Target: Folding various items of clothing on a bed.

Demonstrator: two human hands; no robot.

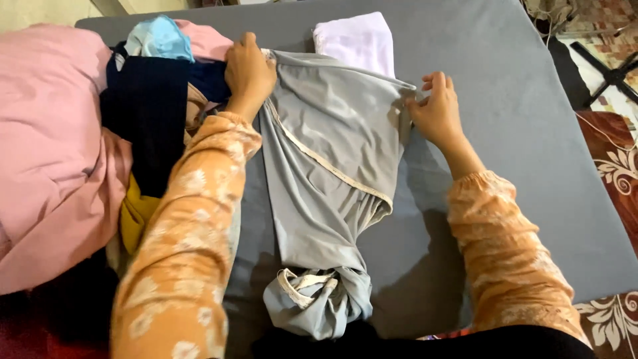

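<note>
Both hands are working the grey garment [325, 173], which is lying stretched along the grey mat [518, 133]. The left hand [249, 73] is pressing down on its far left corner, fingers curled over the edge. The right hand [435, 110] is pinching the far right corner. The near end is sitting bunched in a knot. A folded white cloth [355, 40] is lying just beyond, and a clothes pile [133, 113] is crowding the left, beside a pink blanket [46, 166].

A grey mattress [518, 119] carries a grey garment [325, 173], white cloth [355, 40] and piled clothes [86, 146].
</note>
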